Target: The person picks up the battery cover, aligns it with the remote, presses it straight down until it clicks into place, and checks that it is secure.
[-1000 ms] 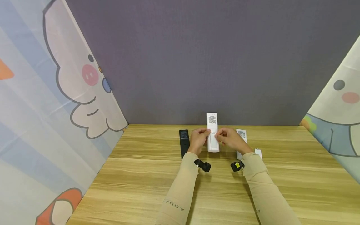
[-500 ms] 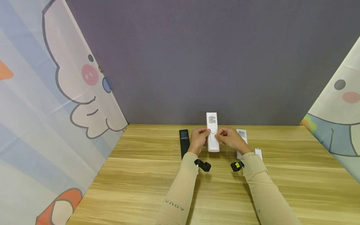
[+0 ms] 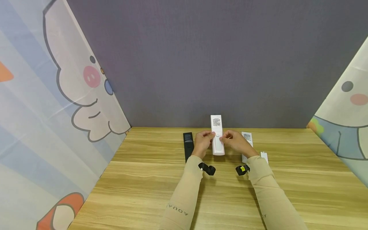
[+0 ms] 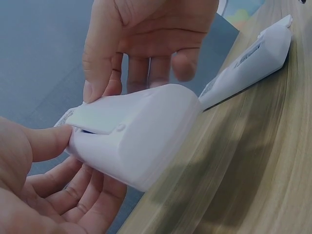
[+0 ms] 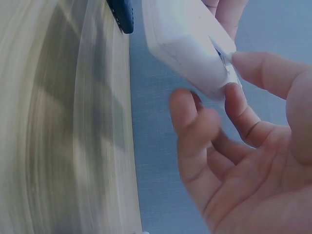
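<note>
A white remote control [image 3: 216,125] is held up over the table, its back with the printed label facing up. My left hand [image 3: 202,142] grips its left side, thumb on the back edge and fingers curled underneath in the left wrist view. From the right, my right hand [image 3: 236,141] pinches at the battery cover [image 4: 100,116] with thumb and index finger. One edge of that cover stands slightly raised, a thin dark gap [image 4: 87,130] showing beneath it. The other right fingers are loosely bent in the right wrist view.
A black remote control [image 3: 188,145] lies left of my left hand. Partly behind my right hand lies a second white remote control [image 3: 247,137], with a small white cover [image 3: 264,156] to its right. A grey panel [image 3: 215,64] rises behind the wooden table [image 3: 138,179].
The white remote control has shifted very slightly in my hands. Both hands stay in nearly the same place.
</note>
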Tool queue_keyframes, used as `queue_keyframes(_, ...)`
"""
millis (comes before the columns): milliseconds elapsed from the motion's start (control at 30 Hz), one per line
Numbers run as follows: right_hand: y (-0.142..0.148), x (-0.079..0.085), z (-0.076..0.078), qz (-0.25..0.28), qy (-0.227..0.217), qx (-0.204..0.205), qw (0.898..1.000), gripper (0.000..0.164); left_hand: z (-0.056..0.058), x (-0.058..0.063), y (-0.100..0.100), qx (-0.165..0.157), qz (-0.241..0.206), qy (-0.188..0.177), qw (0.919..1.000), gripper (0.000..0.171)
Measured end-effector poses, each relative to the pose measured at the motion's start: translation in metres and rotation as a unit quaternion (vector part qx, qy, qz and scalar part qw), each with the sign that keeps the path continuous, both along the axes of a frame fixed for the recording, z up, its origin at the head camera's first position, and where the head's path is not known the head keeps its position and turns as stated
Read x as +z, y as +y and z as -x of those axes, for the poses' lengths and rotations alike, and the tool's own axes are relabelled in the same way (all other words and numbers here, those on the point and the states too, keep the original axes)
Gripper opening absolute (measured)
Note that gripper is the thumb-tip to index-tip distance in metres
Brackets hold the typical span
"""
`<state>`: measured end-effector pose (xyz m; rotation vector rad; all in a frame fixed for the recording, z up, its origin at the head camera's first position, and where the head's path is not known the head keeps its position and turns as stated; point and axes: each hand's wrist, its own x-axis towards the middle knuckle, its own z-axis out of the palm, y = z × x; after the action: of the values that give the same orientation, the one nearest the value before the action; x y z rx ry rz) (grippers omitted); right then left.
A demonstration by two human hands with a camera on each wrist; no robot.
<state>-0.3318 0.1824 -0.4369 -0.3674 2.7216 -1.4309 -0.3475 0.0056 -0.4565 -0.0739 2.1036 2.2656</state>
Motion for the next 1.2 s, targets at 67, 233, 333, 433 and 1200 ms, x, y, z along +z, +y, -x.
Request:
queue_keyframes(67, -0.0004, 0.0003, -0.0004, 0.008, -0.013, 0.001, 1.000, 0.024, 0.0005, -0.0002, -0.0005, -0.002, 0.000, 0.001, 1.0000, 0.023)
queue_keyframes(233, -0.0006, 0.0000, -0.0004, 0.025, -0.032, 0.003, 0.999, 0.024, 0.0014, 0.0003, -0.0027, -0.023, 0.004, 0.001, 0.9997, 0.026)
queue_keyframes(333, 0.0003, -0.0006, 0.0004, 0.028, -0.030, 0.003, 0.999, 0.024, 0.0021, 0.0008, -0.0046, -0.048, -0.001, -0.001, 0.9988, 0.030)
queue_keyframes(433, 0.0008, -0.0010, 0.0013, 0.030, -0.029, -0.001, 0.999, 0.023, 0.0035, 0.0010, -0.0068, -0.073, -0.010, -0.002, 0.9973, 0.035)
queue_keyframes(1200, -0.0007, -0.0008, 0.0023, 0.031, -0.024, -0.012, 0.999, 0.020, 0.0046, 0.0007, -0.0083, -0.080, -0.001, -0.001, 0.9968, 0.039)
